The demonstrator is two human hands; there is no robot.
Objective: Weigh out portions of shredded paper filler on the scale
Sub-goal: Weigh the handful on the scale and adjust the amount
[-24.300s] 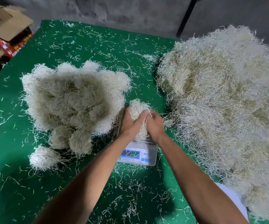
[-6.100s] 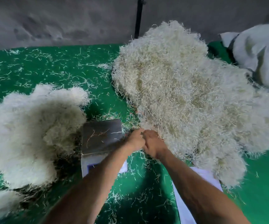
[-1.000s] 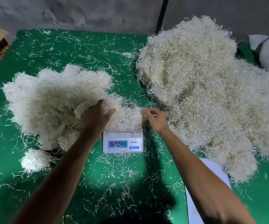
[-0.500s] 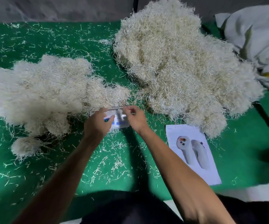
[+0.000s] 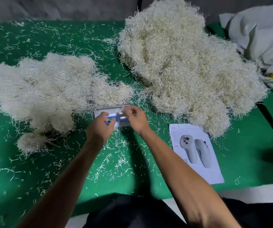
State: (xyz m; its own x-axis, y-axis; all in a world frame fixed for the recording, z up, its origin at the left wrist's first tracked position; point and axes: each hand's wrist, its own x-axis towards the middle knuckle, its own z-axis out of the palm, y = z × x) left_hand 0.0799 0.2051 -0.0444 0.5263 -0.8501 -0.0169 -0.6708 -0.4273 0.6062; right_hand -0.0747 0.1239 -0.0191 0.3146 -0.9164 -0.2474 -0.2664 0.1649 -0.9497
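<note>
- Left hand hovered over the scale, fingers curled; its grip could not be told.
- Right hand likewise, blurred.
- Shredded paper covered the platform.

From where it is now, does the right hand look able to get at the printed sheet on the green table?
Probably yes. The right hand hovers at the scale, and the printed sheet lies flat just to its right on the green table, with only loose shreds between them.
</note>
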